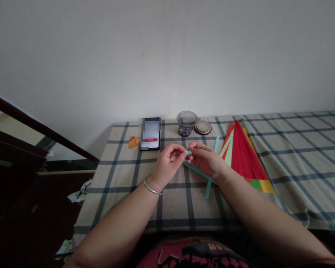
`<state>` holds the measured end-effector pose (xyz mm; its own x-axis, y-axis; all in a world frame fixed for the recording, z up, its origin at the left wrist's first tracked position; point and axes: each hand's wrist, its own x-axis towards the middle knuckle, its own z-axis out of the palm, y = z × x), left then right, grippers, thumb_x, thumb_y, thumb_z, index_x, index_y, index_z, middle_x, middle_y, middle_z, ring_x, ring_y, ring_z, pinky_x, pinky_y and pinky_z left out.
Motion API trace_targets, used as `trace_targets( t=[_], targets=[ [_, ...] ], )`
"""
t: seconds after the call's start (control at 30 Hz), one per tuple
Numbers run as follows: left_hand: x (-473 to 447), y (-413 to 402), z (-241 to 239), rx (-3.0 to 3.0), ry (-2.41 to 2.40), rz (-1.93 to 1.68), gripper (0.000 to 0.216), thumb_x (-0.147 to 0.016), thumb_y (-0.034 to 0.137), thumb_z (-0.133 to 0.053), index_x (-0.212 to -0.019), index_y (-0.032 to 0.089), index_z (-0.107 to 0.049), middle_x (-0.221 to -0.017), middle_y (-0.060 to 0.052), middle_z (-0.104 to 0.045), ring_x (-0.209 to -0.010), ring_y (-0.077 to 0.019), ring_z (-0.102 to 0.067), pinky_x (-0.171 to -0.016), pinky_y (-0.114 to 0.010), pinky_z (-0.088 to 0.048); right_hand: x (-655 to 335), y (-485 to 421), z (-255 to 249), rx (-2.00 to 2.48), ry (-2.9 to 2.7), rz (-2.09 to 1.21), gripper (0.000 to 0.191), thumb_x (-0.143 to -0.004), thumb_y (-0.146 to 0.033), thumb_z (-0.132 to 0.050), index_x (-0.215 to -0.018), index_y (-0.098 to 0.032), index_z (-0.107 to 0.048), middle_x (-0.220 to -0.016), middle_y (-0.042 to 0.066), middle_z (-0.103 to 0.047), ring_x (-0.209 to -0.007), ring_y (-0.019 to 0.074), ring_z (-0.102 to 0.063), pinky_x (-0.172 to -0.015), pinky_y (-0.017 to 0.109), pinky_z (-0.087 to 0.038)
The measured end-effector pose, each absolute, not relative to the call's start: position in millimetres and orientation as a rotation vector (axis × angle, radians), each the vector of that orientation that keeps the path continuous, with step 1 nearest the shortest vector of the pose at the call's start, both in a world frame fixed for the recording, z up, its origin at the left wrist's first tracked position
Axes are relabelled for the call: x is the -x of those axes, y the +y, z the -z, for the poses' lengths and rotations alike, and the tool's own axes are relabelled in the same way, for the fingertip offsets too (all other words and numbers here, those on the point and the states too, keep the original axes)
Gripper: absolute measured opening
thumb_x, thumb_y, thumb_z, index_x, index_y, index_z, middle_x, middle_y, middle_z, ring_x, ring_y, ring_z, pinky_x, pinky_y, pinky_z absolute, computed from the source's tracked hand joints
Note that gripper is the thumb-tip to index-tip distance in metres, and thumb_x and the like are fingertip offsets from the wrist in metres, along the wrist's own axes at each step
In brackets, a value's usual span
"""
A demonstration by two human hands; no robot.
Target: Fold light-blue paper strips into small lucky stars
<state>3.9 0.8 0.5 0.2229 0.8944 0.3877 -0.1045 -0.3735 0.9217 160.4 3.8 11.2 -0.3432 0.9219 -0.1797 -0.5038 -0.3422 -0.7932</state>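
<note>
My left hand [173,159] and my right hand [203,158] meet above the table, fingertips closed in a pinch. Between them is a small folded end of a light blue paper strip [188,152]. A long light blue length [198,171] slants from below the fingers to under my right wrist; whether it joins the folded piece, I cannot tell. Another blue strip [208,190] lies nearer to me, and one more [217,143] lies beyond my right hand. To the right, a fan of red, orange, green and yellow paper strips [244,152] is spread out.
A phone [150,134] stands at the back beside an orange bear-shaped piece [133,142]. Purple and blue bits sit in a clear cup [187,119], with a round lid [203,127] next to it. Checked cloth [117,178] covers the table against the wall. A dark rail [44,128] is at left.
</note>
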Motion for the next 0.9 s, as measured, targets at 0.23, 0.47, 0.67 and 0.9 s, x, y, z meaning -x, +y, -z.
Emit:
trace_targets(
  t=[0.23,0.47,0.67,0.9],
  targets=[
    [-4.7,2.6,2.0,-1.33,0.844,-1.325,0.026,-0.08,0.037,-0.068,-0.084,0.017,-0.052,-0.081,0.0,-0.062,-0.072,-0.0107,-0.064,-0.072,-0.026,-0.055,-157.2,2.2,-11.5,0.847,-0.911,-1.7,0.025,-0.066,-0.039,-0.077,-0.074,-0.019,-0.064,-0.062,-0.003,-0.063,-0.056,0.0094,-0.056,-0.06,0.025,-0.05],
    [-4.9,5.0,5.0,-1.353,0.917,-1.368,0.023,-0.078,0.035,-0.069,-0.083,0.017,-0.054,-0.08,-0.001,-0.063,-0.076,-0.0116,-0.062,-0.074,-0.026,-0.053,-153.9,-0.3,-5.8,1.078,-1.34,-1.183,0.028,-0.067,-0.043,-0.077,-0.075,-0.021,-0.062,-0.074,0.0,-0.06,-0.064,0.0131,-0.055,-0.061,0.027,-0.045],
    [-3.1,3.9,3.2,-1.387,0.848,-1.326,0.018,-0.079,0.032,-0.068,-0.086,0.017,-0.059,-0.084,-0.002,-0.066,-0.077,-0.0116,-0.063,-0.073,-0.025,-0.053,-155.1,-0.4,-10.3,1.068,-1.33,-1.203,0.03,-0.069,-0.047,-0.074,-0.069,-0.02,-0.061,-0.071,0.0,-0.059,-0.067,0.0131,-0.055,-0.063,0.027,-0.045],
    [4.3,8.2,-3.4,-1.676,0.829,-1.214,0.02,-0.079,0.028,-0.068,-0.098,0.019,-0.068,-0.093,-0.005,-0.069,-0.078,-0.0142,-0.063,-0.07,-0.027,-0.054,-156.8,1.6,-10.8,1.016,-1.256,-1.409,0.037,-0.064,-0.051,-0.077,-0.064,-0.019,-0.058,-0.059,-0.003,-0.058,-0.056,0.0105,-0.051,-0.058,0.025,-0.041]
  ],
)
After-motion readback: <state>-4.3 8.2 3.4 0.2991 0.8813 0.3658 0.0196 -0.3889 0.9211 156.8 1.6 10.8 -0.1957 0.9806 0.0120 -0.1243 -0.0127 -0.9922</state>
